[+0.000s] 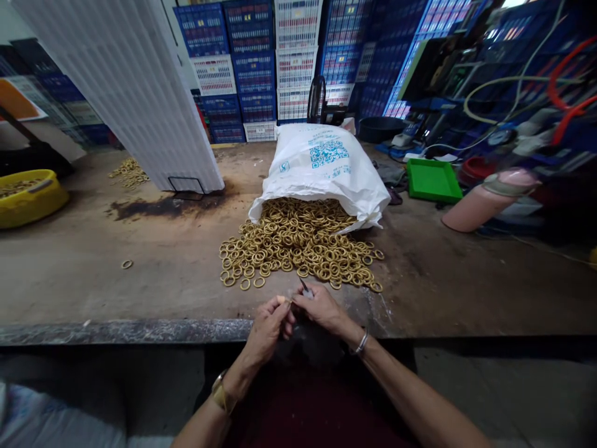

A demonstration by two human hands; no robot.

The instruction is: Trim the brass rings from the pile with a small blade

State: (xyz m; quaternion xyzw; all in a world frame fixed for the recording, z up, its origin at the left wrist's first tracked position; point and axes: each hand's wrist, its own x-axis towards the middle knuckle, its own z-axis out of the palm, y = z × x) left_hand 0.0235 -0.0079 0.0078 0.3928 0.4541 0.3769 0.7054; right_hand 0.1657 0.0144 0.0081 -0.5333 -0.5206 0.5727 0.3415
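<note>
At the table's front edge my left hand (267, 323) and my right hand (323, 308) meet, fingertips touching. My right hand is closed on a small knife (305, 286), whose dark pointed blade sticks up past the fingers. The left thumb and fingers pinch something too small and covered to make out. Just beyond my hands lies a heap of brass-coloured rings (298, 249). They spill from the mouth of a white woven sack (321, 162) lying on its side. One loose ring (127, 264) rests apart on the left.
The brown table (177, 280) carries a yellow tub (32, 199) at far left and a white corrugated panel (140, 93) in a wire stand. To the right are a green tray (433, 180) and a tilted pink bottle (489, 199). Stacked crates (254, 68) stand behind.
</note>
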